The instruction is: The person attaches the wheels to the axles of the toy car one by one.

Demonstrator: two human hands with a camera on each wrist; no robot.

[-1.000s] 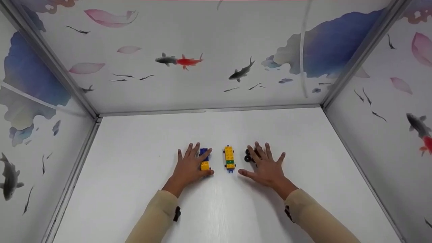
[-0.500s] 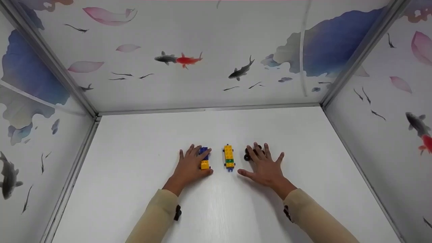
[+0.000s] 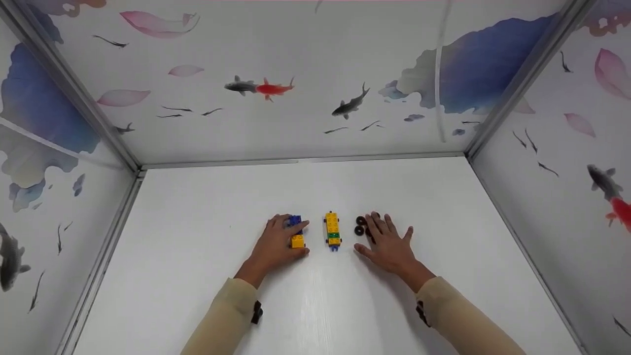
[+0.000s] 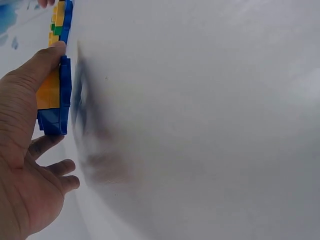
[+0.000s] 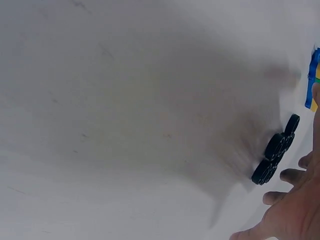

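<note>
A yellow-and-blue building-block car lies on the white table under my left hand. My index finger crosses its top. In the left wrist view, the thumb lies at one end of this car and curled fingers are at its blue end. To its right is a second block car, yellow and green on a blue base with a hitch, untouched. My right hand lies with fingers spread over several small black wheels, partly hiding them. In the right wrist view the wheels stand beside the fingertips.
The white table is bounded by printed panels with fish, petals and blue shapes. Metal rails run along the panel edges. A small black device sits at the left cuff, another black device at the right.
The left fingers have curled inward from a flat spread around the yellow-and-blue car. My right hand has shifted slightly right, its thumb drawn back, uncovering more wheels.
</note>
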